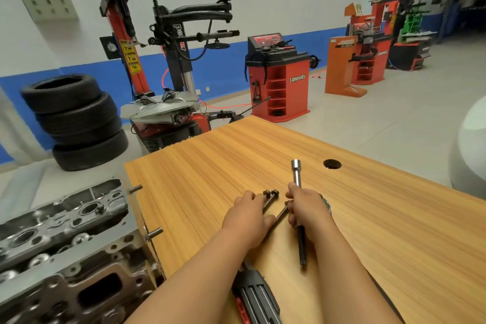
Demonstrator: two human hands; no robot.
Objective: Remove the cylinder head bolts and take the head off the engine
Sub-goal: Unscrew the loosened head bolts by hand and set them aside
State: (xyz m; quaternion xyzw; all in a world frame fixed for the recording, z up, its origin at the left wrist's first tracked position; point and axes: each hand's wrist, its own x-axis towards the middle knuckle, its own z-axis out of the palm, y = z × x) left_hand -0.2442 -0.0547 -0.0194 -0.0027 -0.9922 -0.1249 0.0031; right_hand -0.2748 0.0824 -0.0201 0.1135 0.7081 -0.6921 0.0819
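Observation:
The grey cylinder head (65, 239) sits on the engine at the lower left, against the wooden table's (210, 166) left edge. My left hand (247, 218) lies on the table with its fingers curled over two long head bolts (271, 194), whose heads stick out past the fingertips. A third bolt (282, 213) lies slanted between my hands. My right hand (306, 209) grips a long socket wrench (296, 173) upright. Its chrome socket points away from me and its dark handle points toward me.
A black and red tool handle (256, 297) lies under my left forearm. The tabletop has a round cable hole (332, 164). Studs (155, 232) stick out of the head toward the table. Stacked tyres (76, 121), a tyre changer (168, 102) and a red wheel balancer (281, 79) stand beyond.

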